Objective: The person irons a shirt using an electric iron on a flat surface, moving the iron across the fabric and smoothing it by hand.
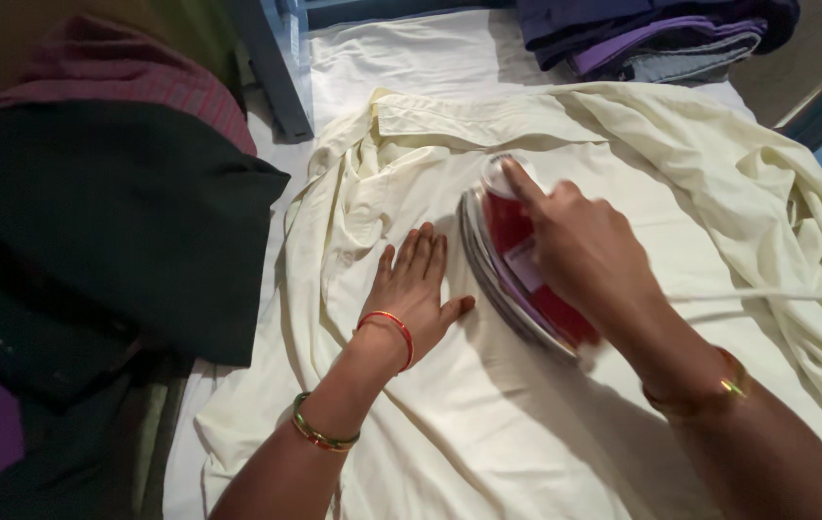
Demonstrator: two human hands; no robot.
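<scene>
Both hands are down on the cloth. Our left hand (418,285) lies flat and open, fingers spread and pressed on the cream shirt (488,424), holding nothing, just pinning the fabric beside the iron's edge. A red bangle (394,327) circles that wrist, with a green and gold one (320,435) further up the forearm. Our right hand (579,246) is wrapped around the handle of the red iron (517,279), fingers closed, index finger stretched forward along the top toward the nose. That iron sits sole down on the shirt, near the middle of the garment, just below the collar (449,120), and its white cord (777,297) trails off to the right across the cloth. We see the shirt spread over a white sheet (382,53), rumpled along its right side. To the left lies a black garment (113,212) with a pink checked piece (132,72) above it. Up top right, a stack of folded purple and dark clothes (652,39) rests well apart from the iron.
</scene>
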